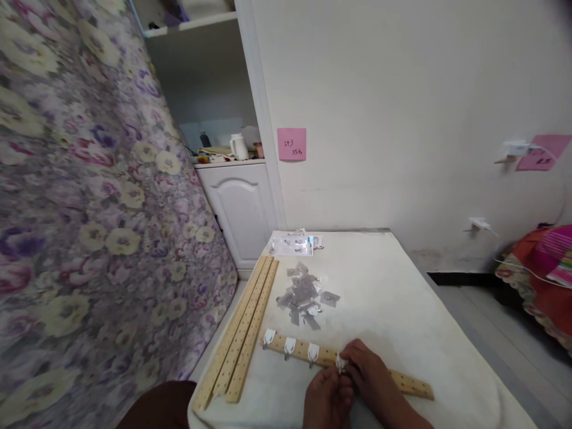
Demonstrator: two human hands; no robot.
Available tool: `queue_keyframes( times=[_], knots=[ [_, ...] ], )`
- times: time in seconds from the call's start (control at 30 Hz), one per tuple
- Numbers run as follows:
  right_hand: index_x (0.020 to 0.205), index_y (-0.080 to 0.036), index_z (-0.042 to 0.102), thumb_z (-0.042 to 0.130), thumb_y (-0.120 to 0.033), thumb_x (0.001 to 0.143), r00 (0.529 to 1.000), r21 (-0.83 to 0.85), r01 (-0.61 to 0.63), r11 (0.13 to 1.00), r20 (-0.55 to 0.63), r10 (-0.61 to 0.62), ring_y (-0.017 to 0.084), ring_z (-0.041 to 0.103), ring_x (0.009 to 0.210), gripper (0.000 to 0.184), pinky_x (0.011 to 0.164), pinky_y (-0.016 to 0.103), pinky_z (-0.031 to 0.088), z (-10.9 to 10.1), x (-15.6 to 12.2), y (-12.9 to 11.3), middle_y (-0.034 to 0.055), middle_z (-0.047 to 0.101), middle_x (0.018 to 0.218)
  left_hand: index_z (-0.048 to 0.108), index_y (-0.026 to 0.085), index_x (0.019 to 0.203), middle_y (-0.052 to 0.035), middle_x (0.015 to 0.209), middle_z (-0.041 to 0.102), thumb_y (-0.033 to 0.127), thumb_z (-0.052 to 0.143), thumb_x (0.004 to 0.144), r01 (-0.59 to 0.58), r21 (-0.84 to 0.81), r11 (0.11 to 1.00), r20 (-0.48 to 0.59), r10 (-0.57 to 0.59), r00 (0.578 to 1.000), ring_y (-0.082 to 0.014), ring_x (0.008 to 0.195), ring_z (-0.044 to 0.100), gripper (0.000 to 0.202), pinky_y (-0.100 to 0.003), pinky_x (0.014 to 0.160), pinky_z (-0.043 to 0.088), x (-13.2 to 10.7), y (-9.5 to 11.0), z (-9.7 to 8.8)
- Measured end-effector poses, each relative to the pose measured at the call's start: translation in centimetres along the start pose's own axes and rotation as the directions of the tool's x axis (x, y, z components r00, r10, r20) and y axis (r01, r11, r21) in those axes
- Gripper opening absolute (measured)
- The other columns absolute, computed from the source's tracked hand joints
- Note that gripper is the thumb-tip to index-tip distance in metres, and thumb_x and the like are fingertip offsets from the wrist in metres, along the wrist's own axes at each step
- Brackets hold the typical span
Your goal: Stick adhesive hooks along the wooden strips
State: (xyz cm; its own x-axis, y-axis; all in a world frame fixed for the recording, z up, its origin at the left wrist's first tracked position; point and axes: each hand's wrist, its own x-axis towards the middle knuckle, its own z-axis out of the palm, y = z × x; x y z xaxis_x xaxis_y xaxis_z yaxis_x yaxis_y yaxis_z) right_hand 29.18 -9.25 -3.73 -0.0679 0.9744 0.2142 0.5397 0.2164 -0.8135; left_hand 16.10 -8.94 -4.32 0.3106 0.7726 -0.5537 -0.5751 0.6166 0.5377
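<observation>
1. Looking down at a white hook [341, 361] in the lower middle of the frame, set on a holed wooden strip [404, 383], fourth along from the left end
2. Grasping that hook from the right side with the fingers of the right hand [369, 370], hiding a chunk of the strip too
3. Crowding up to the hook's lower end with the left hand [328, 396], fingers curled and bunched, honestly can't tell if actually gripping it or something tiny
4. Got three more white hooks [289, 345] on the same strip, left of the hands, spaced out in a row with metal bits poking off the near edge
5. Also seeing three wooden strips [243, 325] laid side by side along the left part of the white-covered worktop [384, 286], holes all the way down
6. Next to those, just below the middle of the frame, got a messy heap of small clear packets [305, 291], overlapping a lot
7. Spotting flat clear packaging [290, 244] at the worktop's far end
8. Farther back, seeing a flowery curtain [89, 196] filling the left, a white jug [239, 147] upper left of centre, and a pink note [292, 144] on the wall
</observation>
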Motion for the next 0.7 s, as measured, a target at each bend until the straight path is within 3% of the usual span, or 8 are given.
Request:
queue_keyframes(
  times=[0.47, 0.7],
  knots=[
    [0.08, -0.019, 0.064, 0.044, -0.009, 0.072, 0.999, -0.041, -0.041, 0.998, 0.03, 0.043, 0.014, 0.057, 0.073, 0.024, 0.069, 0.023, 0.043, -0.2, 0.6, 0.2, 0.0022, 0.061, 0.08, 0.047, 0.018, 0.073, 0.0, 0.051, 0.062, 0.019, 0.068, 0.058, -0.021, 0.081, 0.997, -0.033, 0.024, 0.999, -0.0088, 0.04, 0.053, 0.026, -0.018, 0.042, 0.034, -0.5, 0.0, 0.3],
    [0.092, -0.02, 0.063, 0.043, -0.012, 0.073, 0.999, -0.011, -0.026, 1.0, -0.028, 0.026, 0.016, 0.058, 0.078, 0.029, 0.073, 0.026, 0.044, -0.9, 0.6, 1.3, 0.0029, 0.062, 0.084, 0.045, 0.018, 0.073, -0.0002, 0.052, 0.062, 0.02, 0.067, 0.057, -0.036, 0.129, 0.991, -0.036, 0.04, 0.999, -0.0094, 0.041, 0.053, 0.028, -0.019, 0.043, 0.032, -0.4, -0.3, 0.0]
  ],
)
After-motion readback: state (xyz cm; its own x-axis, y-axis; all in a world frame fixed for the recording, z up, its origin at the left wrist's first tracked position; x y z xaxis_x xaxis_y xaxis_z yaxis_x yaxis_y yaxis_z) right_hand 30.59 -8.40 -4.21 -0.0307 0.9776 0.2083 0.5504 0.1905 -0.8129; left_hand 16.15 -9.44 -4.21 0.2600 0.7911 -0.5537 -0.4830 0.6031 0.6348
